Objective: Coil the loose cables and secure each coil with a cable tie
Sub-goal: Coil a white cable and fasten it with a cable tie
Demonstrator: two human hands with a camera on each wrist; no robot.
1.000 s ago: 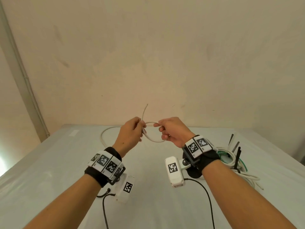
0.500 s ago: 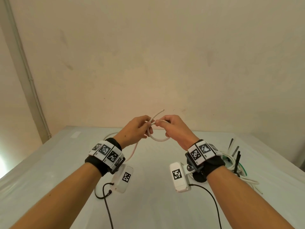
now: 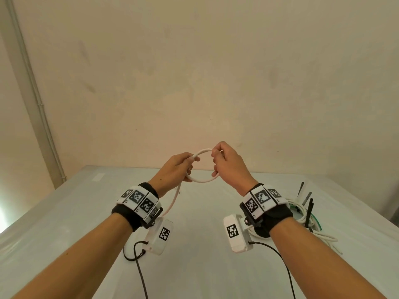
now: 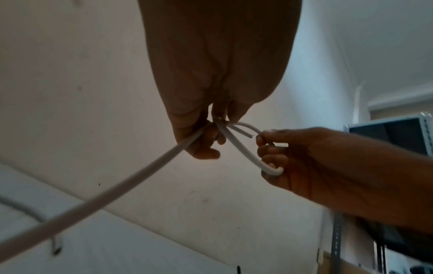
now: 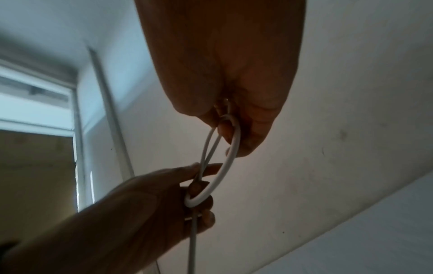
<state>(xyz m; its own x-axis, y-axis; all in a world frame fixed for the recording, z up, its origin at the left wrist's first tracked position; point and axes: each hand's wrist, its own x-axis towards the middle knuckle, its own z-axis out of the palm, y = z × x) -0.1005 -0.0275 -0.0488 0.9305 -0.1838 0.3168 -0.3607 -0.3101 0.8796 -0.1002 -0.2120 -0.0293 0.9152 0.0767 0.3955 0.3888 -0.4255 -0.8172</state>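
No readable brand or lettering is seen; only black-and-white square marker patterns are printed on the white wrist bands [image 3: 139, 200] and on the white wrist-mounted camera housings [image 3: 235, 233]. A smooth, round-sectioned white cable [image 3: 201, 180] is held in the air above the pale, matte surface [image 3: 64, 212], bent into 1 small ring between both hands. The left hand [image 3: 174, 169] is curled round the crossing point of the ring, where a short cut end is seen in the left wrist view [image 4: 244, 133]; the right hand [image 3: 228, 165] is curled round the opposite side of the ring, its fingers hooked through it. The 2 hands are close together but not touching. The rest of the cable hangs down from the left hand toward the surface. At the right edge of the surface a tangled heap of white and green cables [image 3: 302, 214] lies with black cable ties [image 3: 309, 209] sticking up from it, partly hidden by the right wrist. Thin black leads [image 3: 140, 275] trail from the camera housings.
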